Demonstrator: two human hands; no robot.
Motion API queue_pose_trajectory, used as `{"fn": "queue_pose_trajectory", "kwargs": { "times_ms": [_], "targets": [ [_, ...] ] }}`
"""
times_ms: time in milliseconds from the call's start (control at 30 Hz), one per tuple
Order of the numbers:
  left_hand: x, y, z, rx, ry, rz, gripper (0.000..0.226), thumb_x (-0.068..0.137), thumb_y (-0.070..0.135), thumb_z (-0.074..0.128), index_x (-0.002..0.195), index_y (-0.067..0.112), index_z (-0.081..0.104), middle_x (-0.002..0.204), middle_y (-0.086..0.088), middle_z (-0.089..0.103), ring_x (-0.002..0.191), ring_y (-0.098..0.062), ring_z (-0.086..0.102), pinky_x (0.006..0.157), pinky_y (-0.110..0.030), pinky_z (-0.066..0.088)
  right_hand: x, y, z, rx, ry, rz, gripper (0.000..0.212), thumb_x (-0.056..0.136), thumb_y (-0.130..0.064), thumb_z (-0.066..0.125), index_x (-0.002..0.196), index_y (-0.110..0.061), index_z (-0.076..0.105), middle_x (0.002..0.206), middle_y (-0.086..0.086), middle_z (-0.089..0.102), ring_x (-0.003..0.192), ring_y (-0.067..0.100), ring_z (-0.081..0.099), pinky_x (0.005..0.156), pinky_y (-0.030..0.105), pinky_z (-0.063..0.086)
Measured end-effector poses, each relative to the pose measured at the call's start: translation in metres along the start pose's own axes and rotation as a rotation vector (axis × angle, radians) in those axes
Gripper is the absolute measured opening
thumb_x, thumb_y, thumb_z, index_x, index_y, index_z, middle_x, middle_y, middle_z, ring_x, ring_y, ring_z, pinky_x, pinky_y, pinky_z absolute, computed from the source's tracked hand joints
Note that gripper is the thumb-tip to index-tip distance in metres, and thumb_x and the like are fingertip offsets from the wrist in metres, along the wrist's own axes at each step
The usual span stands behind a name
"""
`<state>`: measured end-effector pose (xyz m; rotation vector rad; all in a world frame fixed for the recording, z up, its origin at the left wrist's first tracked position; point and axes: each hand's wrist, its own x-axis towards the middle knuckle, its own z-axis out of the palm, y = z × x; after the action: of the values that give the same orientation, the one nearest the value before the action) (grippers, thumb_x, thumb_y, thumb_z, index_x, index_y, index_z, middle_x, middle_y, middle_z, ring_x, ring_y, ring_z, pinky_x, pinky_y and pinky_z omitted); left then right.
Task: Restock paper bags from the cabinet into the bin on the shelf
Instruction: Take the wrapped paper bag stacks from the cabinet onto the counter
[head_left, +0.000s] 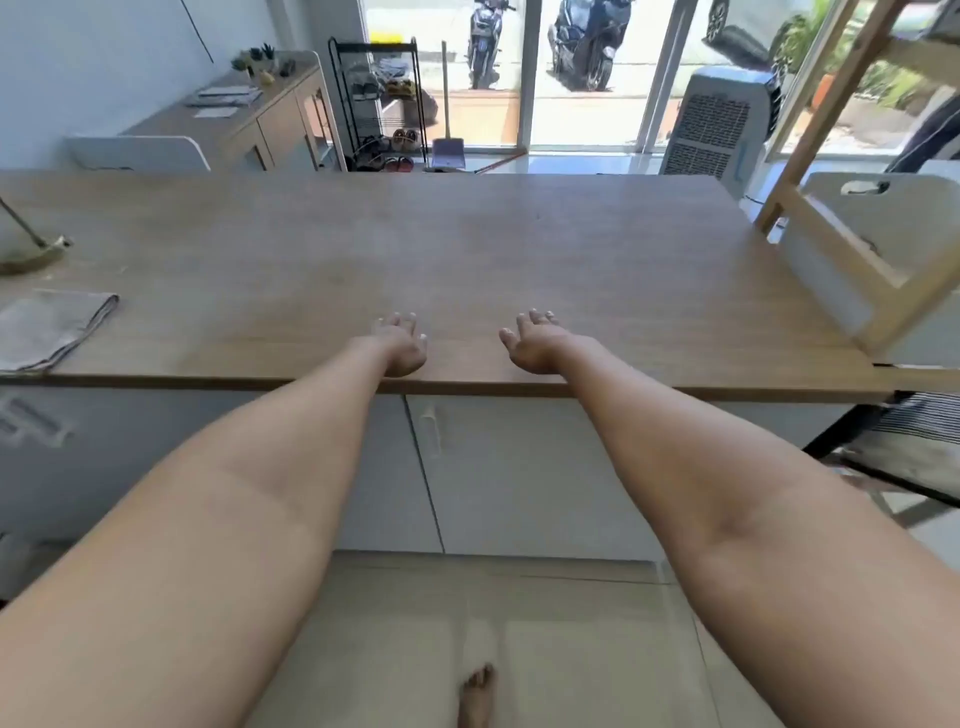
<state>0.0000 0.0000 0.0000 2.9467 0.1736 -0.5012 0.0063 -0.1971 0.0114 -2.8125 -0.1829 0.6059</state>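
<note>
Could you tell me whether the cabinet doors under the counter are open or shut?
Shut: both cabinet doors sit flush beneath the counter.

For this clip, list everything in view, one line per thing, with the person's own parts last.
table: one, brown wood, centre
cabinet doors: two, white, shut, under the table
folded cloth: one, grey, table's left edge
wooden shelf frame: one, pale, right
sideboard: one, brown, far left
shoe rack: one, black, by the window
air cooler: one, white, by the window
scooters: two, dark, outside
left hand: open, over the table's near edge
right hand: open, alongside
foot: one, bare, on the floor
</note>
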Motion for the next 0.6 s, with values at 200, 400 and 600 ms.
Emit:
{"fn": "queue_pose_trajectory", "kwargs": {
  "times_ms": [200, 400, 600],
  "targets": [
    [-0.022, -0.018, 0.040, -0.012, 0.060, -0.013, 0.060, 0.102, 0.041, 0.019, 0.155, 0.020, 0.004, 0.163, -0.003, -0.005, 0.150, -0.024, -0.001, 0.120, -0.043, 0.002, -0.005, 0.000, 0.048, -0.072, 0.019, 0.021, 0.065, 0.101, -0.045, 0.020, 0.154, -0.014, -0.002, 0.161, 0.008, -0.013, 0.148, 0.029, -0.011, 0.120, 0.045, -0.003],
    [-0.025, -0.019, 0.059, -0.011, 0.119, -0.028, 0.059, 0.102, 0.043, 0.011, 0.155, 0.023, -0.003, 0.162, 0.001, -0.011, 0.150, -0.021, -0.009, 0.120, -0.043, -0.006, -0.007, 0.005, 0.076, -0.147, 0.186, 0.019, 0.062, 0.101, -0.046, 0.011, 0.154, -0.016, -0.004, 0.161, 0.007, -0.011, 0.148, 0.027, -0.011, 0.120, 0.043, -0.006],
    [-0.024, -0.019, 0.064, -0.040, 0.138, -0.020, 0.058, 0.102, 0.043, 0.010, 0.155, 0.025, -0.005, 0.162, 0.003, -0.013, 0.149, -0.019, -0.012, 0.119, -0.042, -0.009, -0.013, -0.001, 0.113, 0.009, 0.604, 0.013, 0.057, 0.099, -0.036, 0.033, 0.149, -0.010, 0.024, 0.160, 0.016, 0.004, 0.148, 0.033, 0.007, 0.119, 0.045, 0.007]
  ]
}}
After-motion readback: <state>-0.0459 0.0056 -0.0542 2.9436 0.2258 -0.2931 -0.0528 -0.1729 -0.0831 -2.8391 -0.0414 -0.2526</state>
